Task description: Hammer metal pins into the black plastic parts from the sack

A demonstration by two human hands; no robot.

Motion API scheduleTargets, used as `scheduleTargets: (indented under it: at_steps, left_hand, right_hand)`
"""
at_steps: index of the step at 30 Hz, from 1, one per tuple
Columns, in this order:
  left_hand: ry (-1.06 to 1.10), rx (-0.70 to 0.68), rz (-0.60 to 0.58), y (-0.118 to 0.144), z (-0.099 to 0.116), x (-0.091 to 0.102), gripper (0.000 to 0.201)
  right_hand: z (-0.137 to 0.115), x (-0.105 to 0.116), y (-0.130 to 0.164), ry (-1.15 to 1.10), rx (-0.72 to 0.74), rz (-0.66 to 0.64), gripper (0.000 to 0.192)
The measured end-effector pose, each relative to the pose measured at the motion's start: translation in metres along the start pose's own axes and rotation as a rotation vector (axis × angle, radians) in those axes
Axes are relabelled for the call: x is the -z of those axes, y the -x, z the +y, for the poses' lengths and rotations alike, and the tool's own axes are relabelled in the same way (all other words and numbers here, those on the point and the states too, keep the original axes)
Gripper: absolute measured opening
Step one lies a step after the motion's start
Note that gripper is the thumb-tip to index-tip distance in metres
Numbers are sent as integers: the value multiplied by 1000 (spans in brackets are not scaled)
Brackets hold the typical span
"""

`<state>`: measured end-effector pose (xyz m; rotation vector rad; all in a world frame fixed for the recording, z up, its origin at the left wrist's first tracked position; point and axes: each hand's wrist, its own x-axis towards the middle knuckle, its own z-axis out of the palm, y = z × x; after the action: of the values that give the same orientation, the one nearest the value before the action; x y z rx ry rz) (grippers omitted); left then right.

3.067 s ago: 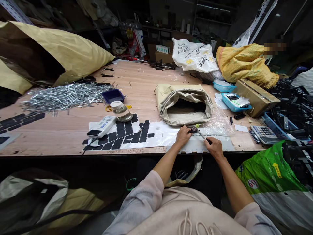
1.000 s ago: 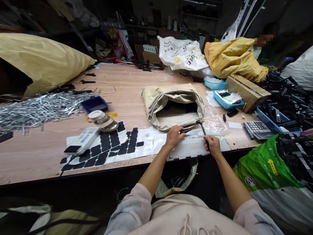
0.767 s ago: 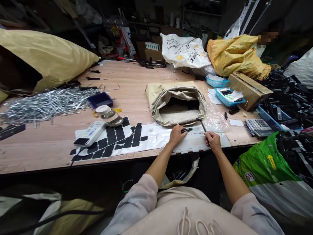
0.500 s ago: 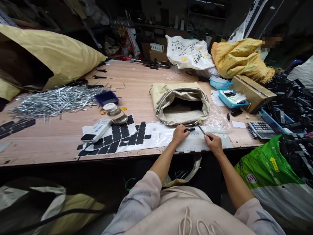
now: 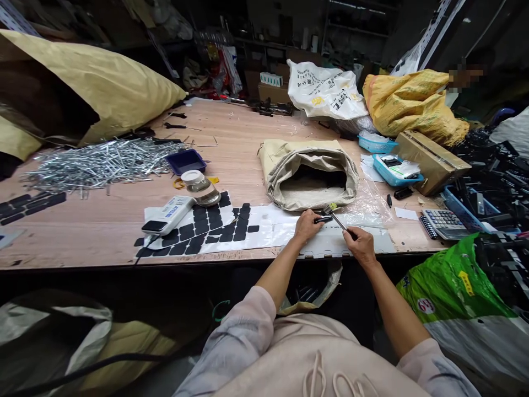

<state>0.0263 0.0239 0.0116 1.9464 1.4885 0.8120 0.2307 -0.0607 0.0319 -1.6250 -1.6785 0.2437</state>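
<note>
Cluttered wooden workbench (image 5: 256, 149) in a dim storeroom

Small hammer (image 5: 335, 218) over black part (image 5: 322, 219)

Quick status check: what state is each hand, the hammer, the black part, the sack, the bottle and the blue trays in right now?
left hand: closed on small black part, pressing it to the mat
right hand: closed on hammer handle
small hammer: head down at the black part
paper sack: lying on its side, mouth open and rolled back
bottle: capped, upright
dark blue tray: contents cannot be told
light blue tray: holds papers
</note>
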Motion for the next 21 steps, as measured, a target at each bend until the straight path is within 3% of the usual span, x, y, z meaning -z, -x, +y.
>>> scheduleTargets:
  at_steps: [3,6,13,15,18,21]
  left_hand:
    - [-6,12,1,1,0,0,16]
    - [1,7,-4,1,-1,-1,17]
    - [55,-65,41,5,4,6,16]
    - [105,-191,89,26,5,11,17]
    - [104,-442,130,81,1,15,20]
    - [4,-557,25,140,-13,11,24]
  right_hand:
    - [0,-5,3,28,-6,-18,25]
    - [6,-7,4,-82,-88,-18,25]
    - [20,2,-12,-653,-561,-56,39]
    - [21,3,-15,-706,-583,-47,39]
    - [21,2,-15,-725,-573,-61,38]
    - [22,0,-14,-729,-568,-69,37]
